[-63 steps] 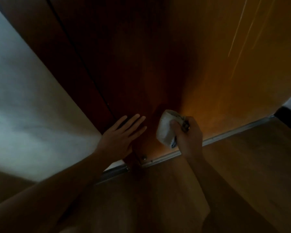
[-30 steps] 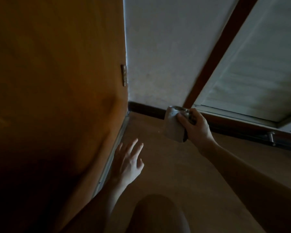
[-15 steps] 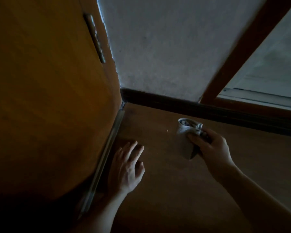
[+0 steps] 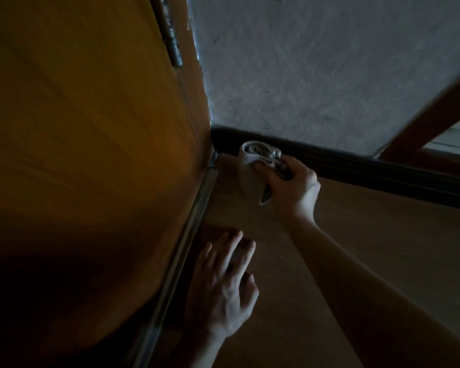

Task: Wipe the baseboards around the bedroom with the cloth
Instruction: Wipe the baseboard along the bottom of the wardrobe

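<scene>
Since the frame half a second earlier, my right hand (image 4: 290, 187) had carried the cloth (image 4: 250, 168) forward off the open floor (image 4: 356, 248) and up to the baseboard (image 4: 369, 168), close to the corner where it met the door (image 4: 91, 128). My left hand (image 4: 223, 285) had stayed planted on the floor, low in the frame.

The fingers (image 4: 283, 168) of my right hand were curled round the bunched cloth, thumb pinching it from the front. Its rolled end sat at the dark baseboard just right of centre; in the dim light I could not tell whether it was touching. The fingers (image 4: 233, 248) of my left hand lay straight and slightly spread, flat on the floor beside the metal strip (image 4: 197, 216) at the door's foot.

To do this stroke well, I judged I should start tight in the corner, press a flat fold of cloth against the board's face and not only its bunched tip, then draw it in one long pass toward the right of the frame. The top ledge under the grey wall (image 4: 316, 75) would need its own pass, since dust likely settles there. The left hand was well placed as a prop.

No brand, label or writing could be read on the cloth, the door, its hinge (image 4: 171, 41) or anywhere else.
</scene>
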